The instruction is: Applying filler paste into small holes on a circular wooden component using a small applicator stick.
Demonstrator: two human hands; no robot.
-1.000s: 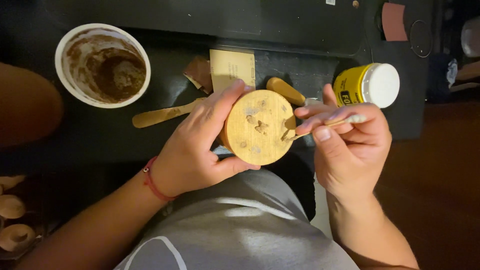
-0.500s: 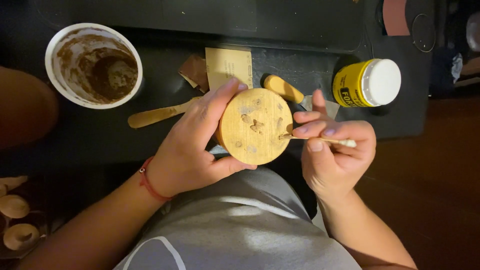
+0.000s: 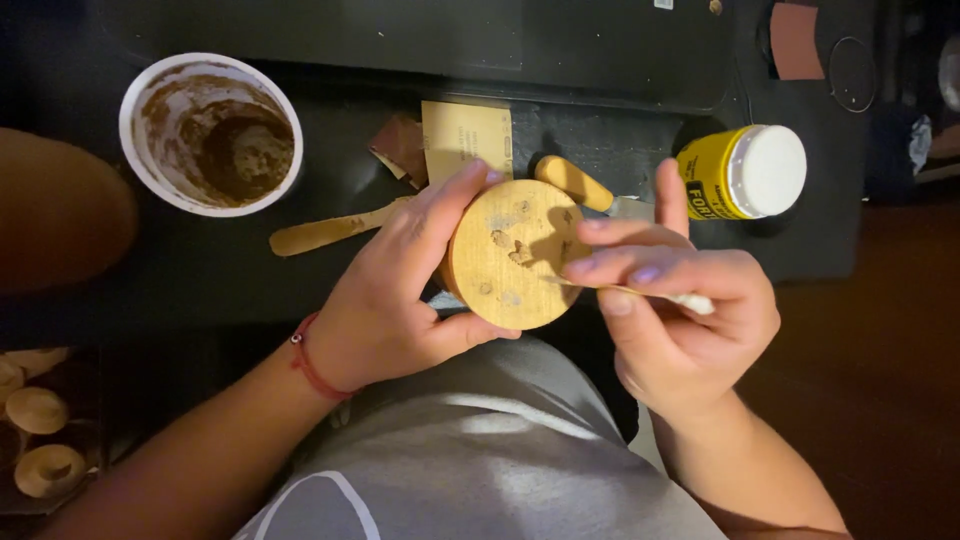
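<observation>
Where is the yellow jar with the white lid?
The yellow jar lies on its side at the upper right of the head view, just beyond the right hand.

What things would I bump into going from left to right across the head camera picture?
White tub of brown paste → flat wooden stick → left hand → round wooden disc → right hand → yellow jar with white lid.

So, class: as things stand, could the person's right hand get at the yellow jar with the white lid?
Probably yes. The right hand is closest to the yellow jar, and nothing stands between them. But its fingers pinch a thin stick against the wooden disc, so the stick would have to be put down first.
</observation>
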